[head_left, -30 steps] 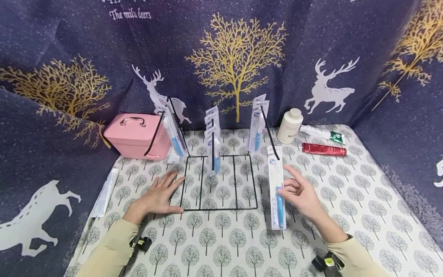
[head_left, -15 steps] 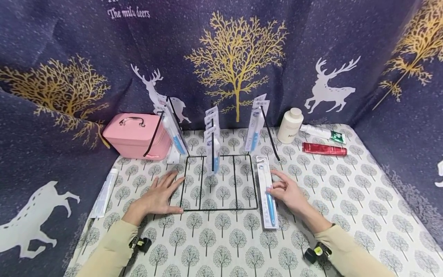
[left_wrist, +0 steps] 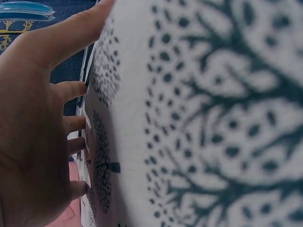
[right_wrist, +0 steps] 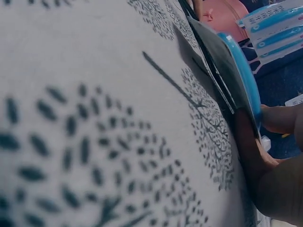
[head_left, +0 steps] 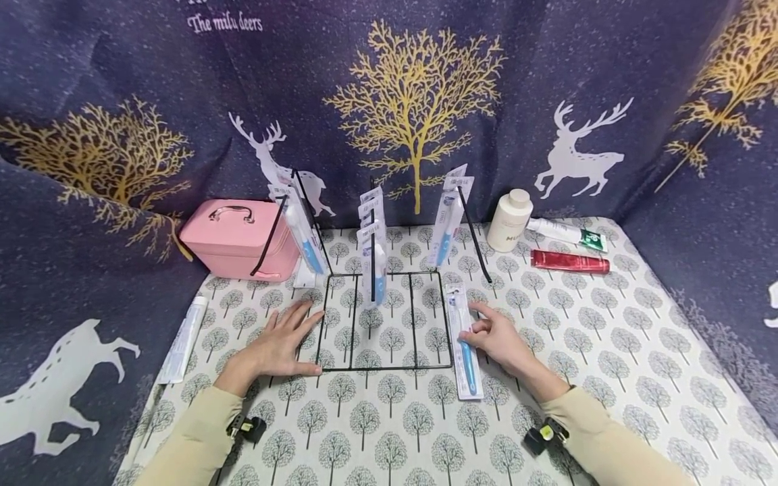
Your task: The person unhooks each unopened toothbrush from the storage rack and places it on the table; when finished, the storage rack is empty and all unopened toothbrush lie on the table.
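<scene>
- Far left: a pale toothpaste tube (head_left: 184, 341) lies on the worktop (head_left: 389, 422), well apart from the hands; it appears to have no part in the work at present.
- Next, behind: a pink case (head_left: 240, 233), closed, handle uppermost.
- Left hand (head_left: 278, 347): fingers spread and holding nothing, laid at the left side of the wire rack (head_left: 384, 368), perhaps to steady it.
- Left packs (head_left: 306, 236): toothbrush packs hanging on the rack's left prong, touched by neither hand.
- Middle packs (head_left: 373, 256): several hang one behind another on the central prong, likewise untouched.
- Right packs (head_left: 446, 219): hanging towards the far end of the right prong (head_left: 476, 237), whose near length is bare.
- Single toothbrush pack (head_left: 467, 364): off the prongs, just beside the right edge of the rack's base. Whether its underside touches the cloth cannot be told.
- Right hand (head_left: 495, 337): thumb and fingers pinch that pack along its right side, well apart from the left hand. Stage, as judged: one pack separate and not yet released; the rest hang on their prongs.
- Far right: a cream bottle (head_left: 509, 221) stands upright near a green-capped tube (head_left: 565, 233) and a red tube (head_left: 569, 262), both lying flat, untouched.
</scene>
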Demonstrator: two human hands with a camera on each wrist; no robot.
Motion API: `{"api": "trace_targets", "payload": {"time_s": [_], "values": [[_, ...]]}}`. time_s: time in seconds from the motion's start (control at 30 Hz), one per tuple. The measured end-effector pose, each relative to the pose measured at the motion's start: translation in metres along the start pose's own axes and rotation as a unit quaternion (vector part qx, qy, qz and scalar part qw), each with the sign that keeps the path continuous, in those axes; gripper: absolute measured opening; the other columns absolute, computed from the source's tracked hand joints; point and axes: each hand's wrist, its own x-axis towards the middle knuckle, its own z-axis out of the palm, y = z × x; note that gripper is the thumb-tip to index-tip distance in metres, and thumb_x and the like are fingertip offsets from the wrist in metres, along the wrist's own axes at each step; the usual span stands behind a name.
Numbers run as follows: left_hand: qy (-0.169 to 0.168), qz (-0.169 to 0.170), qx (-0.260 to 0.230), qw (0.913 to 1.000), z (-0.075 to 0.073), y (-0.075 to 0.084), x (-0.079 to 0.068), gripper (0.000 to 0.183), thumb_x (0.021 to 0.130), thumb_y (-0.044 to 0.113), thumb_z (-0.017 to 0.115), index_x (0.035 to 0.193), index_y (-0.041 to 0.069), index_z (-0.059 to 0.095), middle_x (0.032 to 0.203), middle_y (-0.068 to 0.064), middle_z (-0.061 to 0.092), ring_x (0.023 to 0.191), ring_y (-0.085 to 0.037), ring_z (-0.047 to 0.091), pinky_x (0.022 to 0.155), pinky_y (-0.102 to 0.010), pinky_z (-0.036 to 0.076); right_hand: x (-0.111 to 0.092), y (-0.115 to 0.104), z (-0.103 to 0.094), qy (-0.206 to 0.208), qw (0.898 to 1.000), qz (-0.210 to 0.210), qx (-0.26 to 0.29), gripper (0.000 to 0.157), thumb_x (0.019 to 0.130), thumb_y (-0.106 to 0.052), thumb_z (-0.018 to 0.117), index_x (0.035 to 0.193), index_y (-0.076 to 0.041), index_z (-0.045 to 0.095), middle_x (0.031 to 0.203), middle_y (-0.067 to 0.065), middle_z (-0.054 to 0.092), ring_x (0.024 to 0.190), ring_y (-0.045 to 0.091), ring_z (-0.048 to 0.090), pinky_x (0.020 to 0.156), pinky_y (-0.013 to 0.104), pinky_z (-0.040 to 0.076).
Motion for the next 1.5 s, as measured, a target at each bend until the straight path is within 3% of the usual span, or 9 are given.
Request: {"api": "trace_targets", "payload": {"time_s": [0.2,0.43,0.67,0.9,1.2,1.37,1.5], "values": [[-0.004,0.003,-0.003,1.0000,-0.004,0.001,-0.001,0.109,0.064,0.078,0.054,0.147,0.019,0.016,0.153,-0.014,0.007,0.139,-0.037,0.007,0.105,-0.067,0.011,0.000,-0.005,0.002,0.002,0.996,-0.009,-0.085,0.079,0.071,-0.015,0.076,0.139,-0.010,0.034,0.077,0.007,0.061,0.061,0.018,0.056,0.051,0.028,0.051],[-0.010,0.001,0.001,1.0000,-0.005,0.002,-0.001,0.108,0.065,0.077,0.055,0.147,0.019,0.015,0.153,-0.014,0.006,0.139,-0.036,0.006,0.105,-0.066,0.011,-0.003,-0.010,0.002,0.016,0.977,-0.035,-0.211,0.079,0.072,-0.027,0.076,0.138,-0.006,0.036,0.071,0.001,0.060,0.055,0.013,0.053,0.049,0.026,0.047],[0.001,0.004,-0.004,1.0000,-0.005,0.003,-0.002,0.108,0.064,0.076,0.057,0.147,0.017,0.018,0.153,-0.015,0.009,0.139,-0.037,0.008,0.104,-0.067,0.012,-0.003,-0.013,-0.001,0.023,0.960,-0.041,-0.274,0.072,0.073,-0.035,0.074,0.131,-0.004,0.047,0.067,-0.002,0.059,0.048,0.011,0.048,0.043,0.027,0.041],[0.006,0.007,-0.006,0.9999,-0.005,0.003,-0.002,0.108,0.064,0.076,0.057,0.147,0.017,0.019,0.152,-0.016,0.011,0.138,-0.038,0.009,0.104,-0.068,0.012,-0.002,-0.010,-0.007,0.008,0.964,-0.059,-0.258,0.066,0.075,-0.034,0.073,0.128,-0.004,0.049,0.066,-0.004,0.058,0.051,0.009,0.049,0.046,0.023,0.041],[0.002,0.010,-0.001,0.9999,-0.003,0.003,-0.002,0.109,0.064,0.078,0.054,0.147,0.017,0.018,0.152,-0.017,0.011,0.138,-0.039,0.009,0.103,-0.069,0.011,0.001,-0.016,-0.017,0.033,0.974,-0.104,-0.198,0.056,0.079,-0.024,0.070,0.128,-0.006,0.049,0.088,0.002,0.066,0.075,0.014,0.062,0.061,0.020,0.053],[0.000,0.006,0.001,1.0000,-0.002,0.002,-0.002,0.110,0.064,0.081,0.051,0.147,0.018,0.016,0.153,-0.014,0.008,0.139,-0.037,0.007,0.104,-0.068,0.010,0.007,-0.023,-0.020,0.067,0.978,-0.164,-0.105,0.050,0.080,-0.014,0.069,0.126,-0.008,0.051,0.096,0.008,0.066,0.081,0.016,0.062,0.070,0.021,0.054],[0.000,0.003,0.001,1.0000,-0.003,0.002,-0.002,0.110,0.064,0.080,0.052,0.147,0.019,0.016,0.153,-0.014,0.008,0.139,-0.037,0.007,0.105,-0.067,0.010,0.014,-0.032,-0.023,0.095,0.968,-0.231,-0.013,0.050,0.079,-0.005,0.069,0.125,-0.002,0.051,0.099,0.018,0.065,0.085,0.018,0.062,0.078,0.021,0.054]]}}
